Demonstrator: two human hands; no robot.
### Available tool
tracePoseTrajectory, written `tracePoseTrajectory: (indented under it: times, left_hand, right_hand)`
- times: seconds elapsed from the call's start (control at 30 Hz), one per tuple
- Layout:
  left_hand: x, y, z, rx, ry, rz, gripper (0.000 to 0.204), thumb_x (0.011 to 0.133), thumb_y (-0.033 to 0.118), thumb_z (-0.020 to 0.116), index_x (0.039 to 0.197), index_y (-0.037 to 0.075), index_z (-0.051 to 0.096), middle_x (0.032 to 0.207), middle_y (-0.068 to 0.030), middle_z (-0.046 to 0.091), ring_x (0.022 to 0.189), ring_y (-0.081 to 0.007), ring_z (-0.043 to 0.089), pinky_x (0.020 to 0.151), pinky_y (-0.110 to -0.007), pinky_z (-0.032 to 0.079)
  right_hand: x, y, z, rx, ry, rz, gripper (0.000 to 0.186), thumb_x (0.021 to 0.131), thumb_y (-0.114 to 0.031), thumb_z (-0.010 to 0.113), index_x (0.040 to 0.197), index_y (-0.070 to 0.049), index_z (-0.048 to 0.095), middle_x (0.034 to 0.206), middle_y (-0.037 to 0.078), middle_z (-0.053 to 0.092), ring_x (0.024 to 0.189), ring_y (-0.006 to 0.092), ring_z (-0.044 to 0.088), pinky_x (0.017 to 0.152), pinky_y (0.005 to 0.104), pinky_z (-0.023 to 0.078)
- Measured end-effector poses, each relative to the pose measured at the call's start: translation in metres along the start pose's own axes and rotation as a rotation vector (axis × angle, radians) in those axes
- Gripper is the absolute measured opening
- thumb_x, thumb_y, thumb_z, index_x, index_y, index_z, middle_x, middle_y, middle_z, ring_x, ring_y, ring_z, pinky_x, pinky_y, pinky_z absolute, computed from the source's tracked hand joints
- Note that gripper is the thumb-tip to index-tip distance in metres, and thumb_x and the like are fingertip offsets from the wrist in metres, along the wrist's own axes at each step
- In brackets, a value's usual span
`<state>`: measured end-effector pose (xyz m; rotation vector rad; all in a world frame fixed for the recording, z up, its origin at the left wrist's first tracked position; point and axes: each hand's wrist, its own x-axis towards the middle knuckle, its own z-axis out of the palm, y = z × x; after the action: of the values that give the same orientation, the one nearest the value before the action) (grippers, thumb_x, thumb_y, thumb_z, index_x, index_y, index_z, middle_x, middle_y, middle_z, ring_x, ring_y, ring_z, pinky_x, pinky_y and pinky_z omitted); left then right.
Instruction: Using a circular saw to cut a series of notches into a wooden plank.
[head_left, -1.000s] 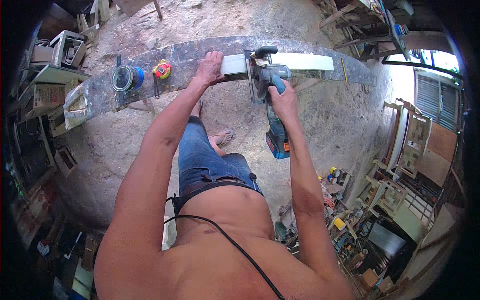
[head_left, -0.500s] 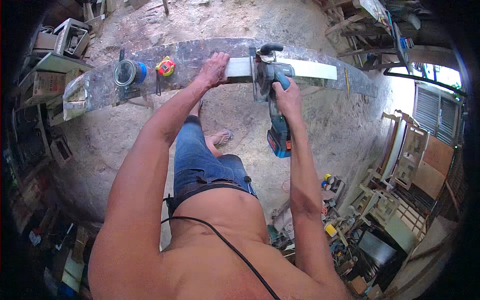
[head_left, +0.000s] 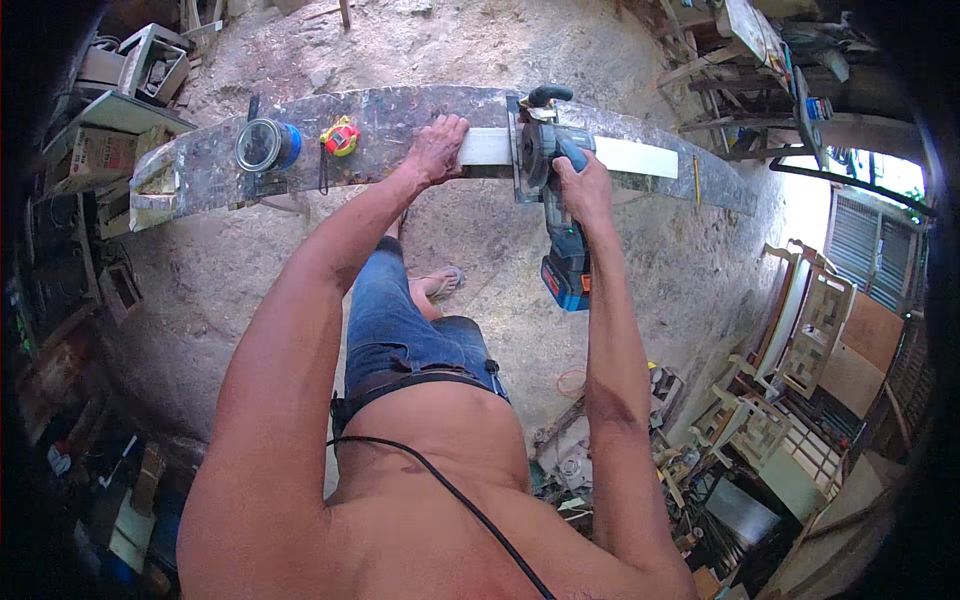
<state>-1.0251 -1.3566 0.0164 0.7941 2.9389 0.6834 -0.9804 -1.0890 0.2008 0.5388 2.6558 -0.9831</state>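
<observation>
A narrow white board (head_left: 632, 157) lies along the workbench (head_left: 390, 112). Its left end is under my left hand (head_left: 437, 148), whose fingers curl over it and press it to the bench top. In my right hand (head_left: 583, 185) is the handle of a cordless circular saw (head_left: 540, 150). The saw's base plate rests across the middle of the board, with board showing on both sides. A battery pack (head_left: 567, 282) hangs from the saw's near end. The blade's contact with the board is hidden by the saw body.
Left of my hand on the bench are a red and yellow tape measure (head_left: 341, 137) and a round can (head_left: 262, 146) with a blue side. A yellow pencil (head_left: 697, 182) lies near the bench's right end. Wooden panels (head_left: 815, 330) and scrap are piled at the right.
The whole view has shifted slightly. Both hands keep their holds, and the saw sits at about the same place on the board.
</observation>
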Motion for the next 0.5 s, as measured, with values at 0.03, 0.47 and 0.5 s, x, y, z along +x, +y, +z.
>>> tracePoseTrajectory:
  times: [0.03,0.47,0.5]
  left_hand:
    - [-0.002,-0.002,-0.001,-0.016,0.0,-0.007,0.056,0.071,0.016,0.08,0.119,0.004,0.055,0.113,-0.0147,0.06,0.112,-0.0361,0.064,0.091,-0.047,0.061]
    - [0.0,0.005,-0.001,-0.012,-0.024,-0.025,0.049,0.074,0.012,0.077,0.117,0.004,0.055,0.113,-0.0159,0.06,0.111,-0.0373,0.064,0.092,-0.049,0.061]
    - [-0.003,-0.001,-0.001,0.001,-0.041,-0.055,0.049,0.074,0.012,0.077,0.118,0.004,0.054,0.114,-0.0166,0.06,0.113,-0.0377,0.063,0.094,-0.049,0.061]
  right_hand:
    - [0.001,-0.004,-0.001,-0.002,-0.006,-0.006,0.051,0.094,-0.038,0.069,0.126,0.002,0.073,0.106,0.029,0.078,0.102,0.0451,0.076,0.095,0.0508,0.058]
    - [0.004,-0.029,-0.02,0.162,0.083,-0.126,0.055,0.097,-0.036,0.072,0.137,0.002,0.07,0.089,0.019,0.077,0.08,0.0326,0.077,0.08,0.0456,0.06]
    - [-0.01,-0.041,-0.026,0.195,0.027,-0.014,0.056,0.098,-0.035,0.072,0.141,0.001,0.067,0.097,0.021,0.078,0.09,0.0345,0.078,0.085,0.0447,0.059]
